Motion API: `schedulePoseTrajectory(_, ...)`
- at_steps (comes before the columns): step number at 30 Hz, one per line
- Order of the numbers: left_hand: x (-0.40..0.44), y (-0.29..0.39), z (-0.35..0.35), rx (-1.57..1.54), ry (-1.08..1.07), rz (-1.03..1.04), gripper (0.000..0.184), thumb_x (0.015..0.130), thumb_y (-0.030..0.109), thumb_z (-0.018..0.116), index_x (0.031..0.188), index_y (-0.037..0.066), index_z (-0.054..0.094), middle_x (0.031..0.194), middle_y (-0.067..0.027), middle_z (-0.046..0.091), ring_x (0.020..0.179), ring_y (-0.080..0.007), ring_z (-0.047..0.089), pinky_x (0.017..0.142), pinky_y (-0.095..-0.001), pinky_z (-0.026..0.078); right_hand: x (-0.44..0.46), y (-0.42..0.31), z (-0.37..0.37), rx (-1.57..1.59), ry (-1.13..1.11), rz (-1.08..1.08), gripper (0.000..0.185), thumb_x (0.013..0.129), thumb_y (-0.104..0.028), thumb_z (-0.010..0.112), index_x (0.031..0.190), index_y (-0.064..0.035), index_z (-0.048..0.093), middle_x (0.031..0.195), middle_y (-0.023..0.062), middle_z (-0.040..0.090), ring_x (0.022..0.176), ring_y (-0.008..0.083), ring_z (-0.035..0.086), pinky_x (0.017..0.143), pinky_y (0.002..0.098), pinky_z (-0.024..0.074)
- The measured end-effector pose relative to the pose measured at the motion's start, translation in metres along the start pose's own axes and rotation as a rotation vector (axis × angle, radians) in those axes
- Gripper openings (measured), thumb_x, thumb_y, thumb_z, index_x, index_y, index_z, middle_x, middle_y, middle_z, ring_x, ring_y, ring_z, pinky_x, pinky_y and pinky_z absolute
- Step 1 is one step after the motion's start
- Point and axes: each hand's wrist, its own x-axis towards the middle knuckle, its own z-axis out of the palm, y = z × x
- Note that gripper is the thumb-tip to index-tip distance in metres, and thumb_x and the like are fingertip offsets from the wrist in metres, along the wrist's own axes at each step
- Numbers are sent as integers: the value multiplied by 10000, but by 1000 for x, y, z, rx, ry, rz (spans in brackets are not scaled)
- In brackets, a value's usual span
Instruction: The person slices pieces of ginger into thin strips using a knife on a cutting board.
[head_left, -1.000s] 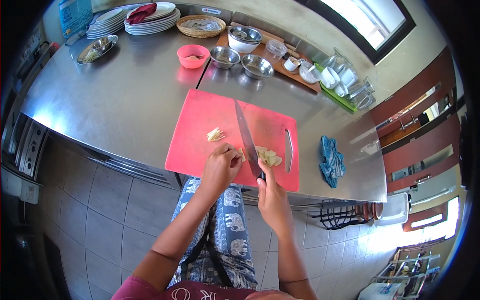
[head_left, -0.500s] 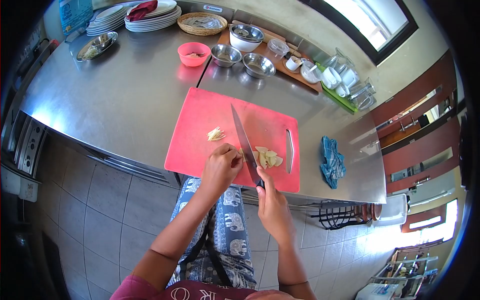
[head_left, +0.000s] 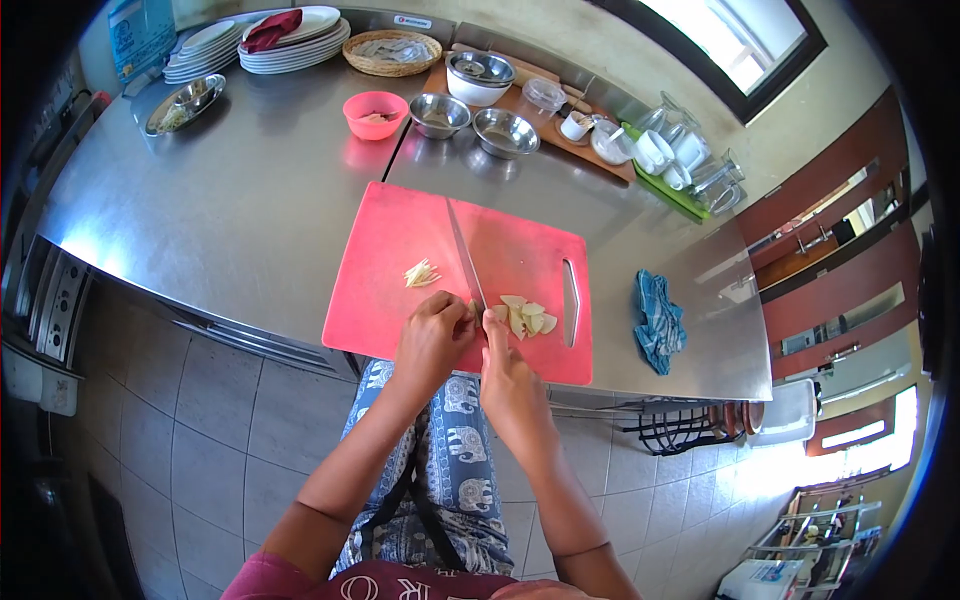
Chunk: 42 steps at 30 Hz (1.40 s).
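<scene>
A red cutting board [head_left: 400, 225] lies on the steel counter at its near edge. In my right hand [head_left: 510, 375] is a kitchen knife [head_left: 463, 245], fingers closed around its handle and blade pointing away over the board. My left hand [head_left: 432, 340] is closed just left of the blade, its fingertips pinching a pale slice [head_left: 473, 308] against the board; the fingers mostly hide it. Thin pale yellow slices [head_left: 525, 317] lie in a loose pile right of the knife. To the left, beyond my left hand, sits a small heap of fine pale strips [head_left: 422, 273].
A blue cloth [head_left: 659, 322] lies right of the board. Behind stand a pink bowl [head_left: 376, 115], steel bowls [head_left: 505, 133] and a wicker basket [head_left: 392, 52]. Stacked plates [head_left: 292, 55] and an oval steel dish [head_left: 185, 105] are at back left; cups [head_left: 653, 152] are at back right.
My right hand and the knife have shifted left, bringing the blade up against my left fingertips. The whole view has tilted slightly. The slices and strips lie as before.
</scene>
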Motion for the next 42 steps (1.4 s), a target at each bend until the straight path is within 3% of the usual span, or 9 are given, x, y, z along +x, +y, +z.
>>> schedulePoseTrajectory(3, -2, -1, 1, 6, 25, 9, 90, 715, 15, 686, 741, -4, 602, 782, -113, 591, 722, -305, 620, 657, -400, 519, 11, -2, -16, 174, -86, 76, 444, 986, -134, 424, 1412, -92, 307, 1032, 310, 615, 892, 474, 617, 718, 544, 491)
schedulePoseTrajectory(7, -1, 1, 3, 16, 64, 15, 109, 715, 8, 687, 716, 0, 579, 757, -108, 567, 699, -298, 609, 632, -399, 506, 3, -8, -35, 207, -120, 171, 420, 988, -115, 438, 1393, -89, 331, 1129, 289, 599, 1004, 463, 584, 752, 537, 475)
schedulePoseTrajectory(16, -2, -2, 2, 7, 28, -5, 92, 716, 20, 704, 764, -13, 632, 813, -102, 614, 734, -285, 639, 658, -379, 527, -20, -4, -22, 166, 8, -2, 424, 985, -121, 455, 1392, -86, 341, 1015, 301, 628, 923, 472, 616, 729, 525, 499)
schedulePoseTrajectory(24, -2, 0, 3, 16, 48, 2, 80, 718, 25, 693, 758, -9, 632, 810, -105, 604, 742, -296, 627, 669, -389, 527, -25, -8, -16, 29, -3, 17, 509, 983, -148, 467, 1456, -110, 281, 865, 262, 625, 804, 446, 638, 671, 528, 502)
schedulePoseTrajectory(28, -2, 1, 1, 16, 26, -35, 100, 710, 26, 713, 766, -12, 639, 820, -96, 625, 740, -285, 644, 663, -375, 534, -20, -27, -37, 92, -155, 233, 446, 973, -80, 465, 1401, -92, 341, 1233, 267, 562, 1004, 470, 579, 776, 520, 481)
schedulePoseTrajectory(31, -3, 0, 2, 30, 19, -32, 109, 709, 26, 721, 773, -15, 642, 828, -94, 636, 743, -283, 652, 663, -373, 536, -24, -14, -29, 105, -6, 65, 495, 982, -145, 470, 1448, -112, 305, 917, 275, 625, 826, 459, 632, 670, 525, 499)
schedulePoseTrajectory(37, -2, -1, 2, 51, 31, -7, 108, 719, 26, 716, 781, -19, 639, 826, -95, 634, 758, -286, 652, 667, -377, 535, -26, -7, -20, 88, -8, 18, 493, 988, -153, 452, 1452, -111, 291, 930, 289, 619, 833, 465, 629, 684, 531, 500)
schedulePoseTrajectory(40, -3, 0, 1, 50, 25, -2, 113, 720, 27, 716, 790, -21, 640, 833, -98, 638, 756, -291, 654, 667, -377, 535, -26, -16, -21, 92, -89, 129, 451, 972, -74, 458, 1404, -81, 331, 1203, 277, 575, 1005, 464, 585, 776, 525, 486)
schedulePoseTrajectory(42, -2, 0, 1, 46, 25, 2, 114, 721, 28, 715, 793, -21, 642, 837, -99, 640, 748, -292, 654, 666, -375, 535, -25, -24, -23, 14, -127, 161, 450, 972, -87, 459, 1403, -80, 330, 1118, 302, 594, 960, 468, 597, 750, 533, 486)
